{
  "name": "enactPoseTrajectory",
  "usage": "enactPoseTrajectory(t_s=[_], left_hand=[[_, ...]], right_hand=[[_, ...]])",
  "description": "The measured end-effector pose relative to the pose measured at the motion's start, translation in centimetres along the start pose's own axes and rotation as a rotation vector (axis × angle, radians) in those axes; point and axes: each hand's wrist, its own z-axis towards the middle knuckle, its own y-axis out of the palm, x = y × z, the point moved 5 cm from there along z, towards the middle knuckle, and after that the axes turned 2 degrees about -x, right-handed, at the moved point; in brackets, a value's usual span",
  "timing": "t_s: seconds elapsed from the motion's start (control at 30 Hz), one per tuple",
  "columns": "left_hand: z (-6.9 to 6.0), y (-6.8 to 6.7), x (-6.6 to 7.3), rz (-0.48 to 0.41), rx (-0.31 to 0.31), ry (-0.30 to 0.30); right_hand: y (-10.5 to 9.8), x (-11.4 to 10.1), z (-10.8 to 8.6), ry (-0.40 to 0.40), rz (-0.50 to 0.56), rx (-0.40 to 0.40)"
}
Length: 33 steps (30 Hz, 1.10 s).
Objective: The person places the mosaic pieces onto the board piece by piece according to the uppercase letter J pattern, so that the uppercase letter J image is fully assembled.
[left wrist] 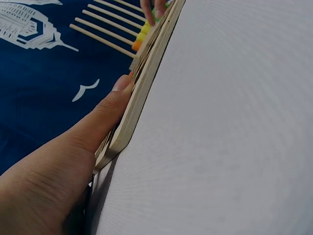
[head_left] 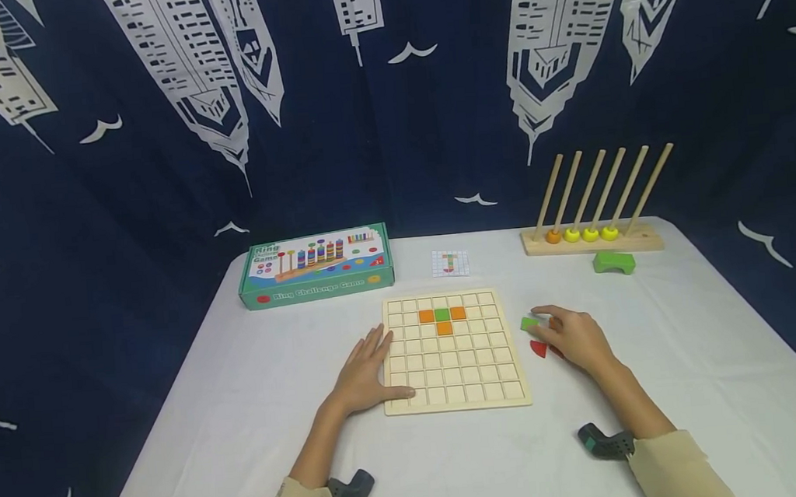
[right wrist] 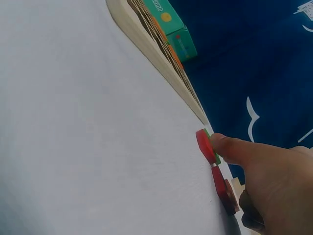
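Note:
My left hand (head_left: 364, 376) rests on the left edge of the wooden grid board (head_left: 443, 370), fingers spread and thumb on its near left part. The board holds three orange squares (head_left: 444, 328) and a green square (head_left: 441, 315) in a T shape. To its right, my right hand (head_left: 573, 336) hovers low over loose pieces, thumb at a green piece (head_left: 528, 322) and index finger just beyond it. A red rounded piece (head_left: 538, 348) lies beside the thumb. Another red piece (right wrist: 223, 191) is partly covered by the hand in the head view.
A small printed pattern card (head_left: 451, 263) lies behind the board. Back left stands a green game box (head_left: 315, 267). At the back right are a peg stand (head_left: 592, 241) with an orange and several yellow rings, and a green arch-shaped block (head_left: 613, 263).

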Motion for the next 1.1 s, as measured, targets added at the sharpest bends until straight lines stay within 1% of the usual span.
enactPoseTrajectory(t_s=[0.1,0.2,0.4,0.53,0.67,0.87,1.0,1.1], left_hand=[[0.1,0.0,0.0,0.000,-0.002,-0.001],[0.1,0.0,0.1,-0.002,-0.004,0.000],[0.1,0.0,0.1,0.001,-0.003,0.004],[0.1,0.0,0.1,0.002,-0.003,0.003],[0.0,0.0,0.1,0.001,-0.008,-0.003],[-0.1,-0.1,0.1,-0.003,-0.009,-0.005],[-0.1,-0.2,0.2,-0.016,-0.004,0.002],[-0.1,-0.1,0.1,-0.022,-0.005,-0.003]], right_hand=[[0.0,0.4,-0.1,0.023,-0.009,-0.033],[0.0,0.5,-0.2,0.020,-0.005,-0.043],[0.1,0.7,-0.3,-0.007,-0.006,-0.033],[0.0,0.3,-0.3,-0.032,0.002,-0.006],[-0.1,-0.8,-0.3,-0.064,0.023,0.026],[0.3,-3.4,0.0,-0.141,0.024,0.059],[1.2,-4.9,0.2,-0.181,0.030,0.051],[2.1,-5.9,0.3,-0.205,0.053,0.026]])
